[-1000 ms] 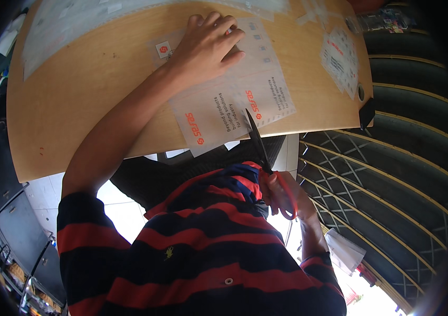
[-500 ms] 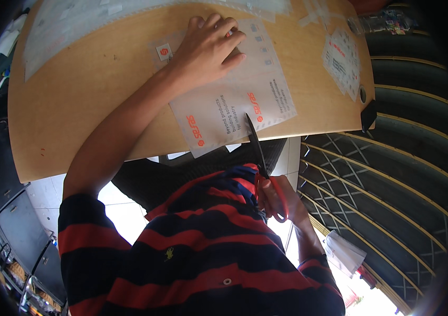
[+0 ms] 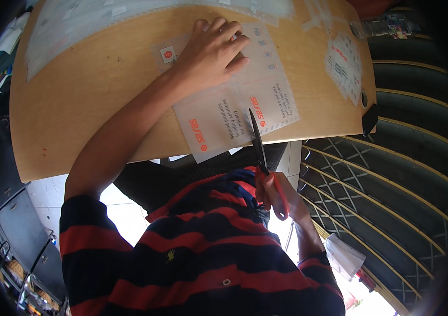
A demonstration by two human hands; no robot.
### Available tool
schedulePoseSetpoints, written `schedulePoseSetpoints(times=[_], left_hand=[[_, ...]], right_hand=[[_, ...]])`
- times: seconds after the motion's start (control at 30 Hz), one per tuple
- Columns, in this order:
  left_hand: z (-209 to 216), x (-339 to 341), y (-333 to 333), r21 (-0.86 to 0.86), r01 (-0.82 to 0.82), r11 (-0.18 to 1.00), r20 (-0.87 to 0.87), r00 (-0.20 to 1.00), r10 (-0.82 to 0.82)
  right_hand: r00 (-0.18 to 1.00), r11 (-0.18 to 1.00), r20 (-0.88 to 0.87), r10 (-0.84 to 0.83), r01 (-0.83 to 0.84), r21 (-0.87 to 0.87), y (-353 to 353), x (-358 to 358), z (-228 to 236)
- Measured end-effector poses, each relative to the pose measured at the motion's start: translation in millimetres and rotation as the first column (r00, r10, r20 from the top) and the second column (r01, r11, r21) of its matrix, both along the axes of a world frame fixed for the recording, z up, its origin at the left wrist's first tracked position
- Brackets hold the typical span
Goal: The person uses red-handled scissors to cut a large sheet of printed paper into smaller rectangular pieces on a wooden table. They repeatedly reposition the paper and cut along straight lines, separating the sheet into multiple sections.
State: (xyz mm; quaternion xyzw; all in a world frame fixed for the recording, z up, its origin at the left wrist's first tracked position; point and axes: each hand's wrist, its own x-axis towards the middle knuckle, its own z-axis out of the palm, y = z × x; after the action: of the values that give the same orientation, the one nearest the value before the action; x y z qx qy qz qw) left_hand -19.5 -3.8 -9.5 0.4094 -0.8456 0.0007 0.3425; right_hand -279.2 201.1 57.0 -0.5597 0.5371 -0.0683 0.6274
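My left hand (image 3: 214, 51) is on a translucent plastic sheet (image 3: 210, 113) with red and dark printing. Its fingers are bent and curl round something mostly hidden; a bit of red shows between them. Beside the wrist are a small white square with a red mark (image 3: 167, 55) and a bit of a small ring. My right hand (image 3: 279, 190), below the table edge, grips the red handles of scissors (image 3: 258, 138). The dark blades point up and away, and the upper part crosses the sheet's near edge. Whether a blade lies under the sheet is unclear.
The wooden table (image 3: 92, 116) carries a large translucent sheet (image 3: 145, 13) along its far side. Several printed plastic pieces (image 3: 344, 66) rest at the right. A folding metal gate (image 3: 392, 142) stands to the right, dark cabinets (image 3: 18, 226) to the left.
The scissors' tip has shifted slightly right and up over the sheet, and the handles look narrower together. My left hand keeps its place on the sheet.
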Motion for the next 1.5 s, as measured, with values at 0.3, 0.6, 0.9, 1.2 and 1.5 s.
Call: schedulePoseSetpoints(times=[0.3,0.6,0.9,1.2,1.5], left_hand=[[-0.9,-0.7,0.1,0.006,-0.012,1.0,0.022,1.0,0.012],[-4.3,0.6,-1.7,-0.019,0.012,1.0,-0.023,1.0,-0.012],[-5.0,-1.2,-3.0,-0.032,0.025,0.999,-0.05,0.998,-0.026],[-2.0,-1.1,-0.6,0.017,0.005,1.0,-0.039,0.999,-0.004],[-5.0,-2.3,0.7,-0.001,-0.022,1.0,-0.037,0.999,0.022]], right_hand=[[0.995,0.989,-0.083,-0.056,0.067,0.134,-8.1,9.7,8.3],[0.989,0.989,-0.129,-0.07,0.085,0.119,-4.0,14.2,6.7],[0.993,0.995,-0.107,-0.058,0.066,0.07,-9.0,15.9,9.0],[0.978,0.996,-0.211,-0.012,0.03,0.079,-27.5,24.2,13.4],[0.978,0.998,-0.209,-0.001,0.012,0.054,-32.6,26.0,12.2]])
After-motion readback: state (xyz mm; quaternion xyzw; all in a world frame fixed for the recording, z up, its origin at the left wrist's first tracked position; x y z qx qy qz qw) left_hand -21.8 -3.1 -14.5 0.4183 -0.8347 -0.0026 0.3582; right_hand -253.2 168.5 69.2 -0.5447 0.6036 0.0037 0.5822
